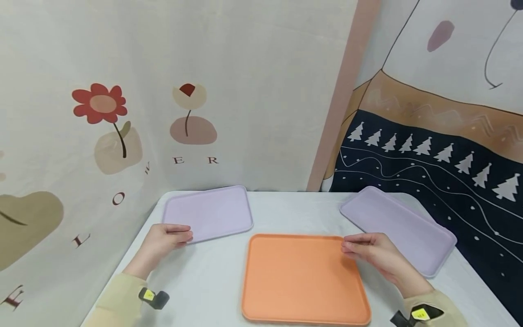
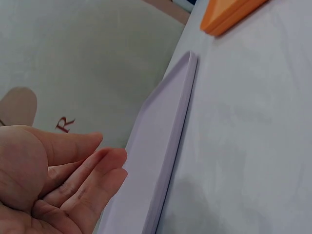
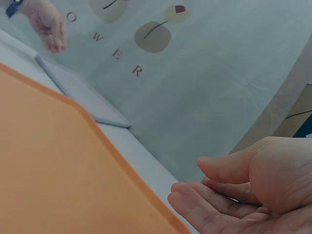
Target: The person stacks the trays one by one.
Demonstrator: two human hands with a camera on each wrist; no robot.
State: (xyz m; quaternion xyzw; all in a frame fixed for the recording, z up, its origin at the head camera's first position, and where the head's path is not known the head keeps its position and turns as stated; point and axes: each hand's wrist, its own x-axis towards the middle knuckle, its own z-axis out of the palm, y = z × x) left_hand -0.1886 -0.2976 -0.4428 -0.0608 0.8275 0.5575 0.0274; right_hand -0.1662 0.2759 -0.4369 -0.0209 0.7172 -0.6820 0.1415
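Note:
An orange tray (image 1: 304, 281) lies flat on the white table, near its front middle. Behind it to the left is a lilac tray (image 1: 214, 211), and a second lilac tray (image 1: 404, 229) lies slantwise at the right. My left hand (image 1: 165, 243) hovers at the near left corner of the left lilac tray; in the left wrist view its relaxed fingers (image 2: 92, 187) hold nothing. Over the orange tray's far right corner is my right hand (image 1: 373, 252). Its fingers (image 3: 204, 202) are loosely bent with a gap to the thumb, and nothing is between them.
The white table (image 1: 204, 277) meets a pale cloth backdrop (image 1: 261, 91) printed with flowers and letters. At the right hangs a dark cloth (image 1: 408, 168) with white trees. Each wrist wears a small black camera; the left one (image 1: 154, 297) sits above the table.

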